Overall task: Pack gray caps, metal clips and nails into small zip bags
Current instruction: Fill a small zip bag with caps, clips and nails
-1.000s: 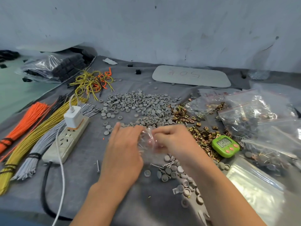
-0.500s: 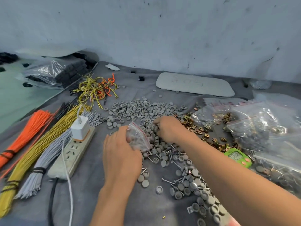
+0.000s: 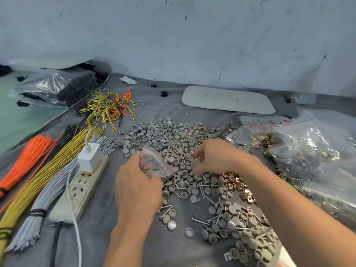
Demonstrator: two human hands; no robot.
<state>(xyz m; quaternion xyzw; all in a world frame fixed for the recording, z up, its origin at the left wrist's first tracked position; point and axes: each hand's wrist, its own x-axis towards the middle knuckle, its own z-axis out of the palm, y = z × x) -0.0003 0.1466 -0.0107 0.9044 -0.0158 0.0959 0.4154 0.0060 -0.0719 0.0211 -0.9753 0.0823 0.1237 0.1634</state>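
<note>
A: Though pinched at the mouth by both hands a second ago, now gripped by the left hand (image 3: 137,187) alone: bag (image 3: 154,164), tilted, mouth turned toward the caps (image 3: 169,135) heaped at mid-desk.

B: And the right hand (image 3: 213,157)?

A: Gone off the bag, dipped among the caps half a second back, now lifted just above them with fingers curled downward. Cannot tell whether holding caps or nothing.

B: Anything inside the bag yet?

A: Hard to say. Gray shapes showing through the film, maybe inside, maybe behind.

B: Meaning for the job?

A: Opening likely done, filling likely begun. Probably caps first, then nails (image 3: 200,221) and clips (image 3: 234,185), both strewn toward the front right of the desk (image 3: 100,243).

B: Risk?

A: Thin film, held one-handed. Could sag shut at the mouth before the drop. Worth keeping it turned toward the right hand. Filled bags (image 3: 300,155) already heaped along the right edge, so hardly the first of the run.
</note>
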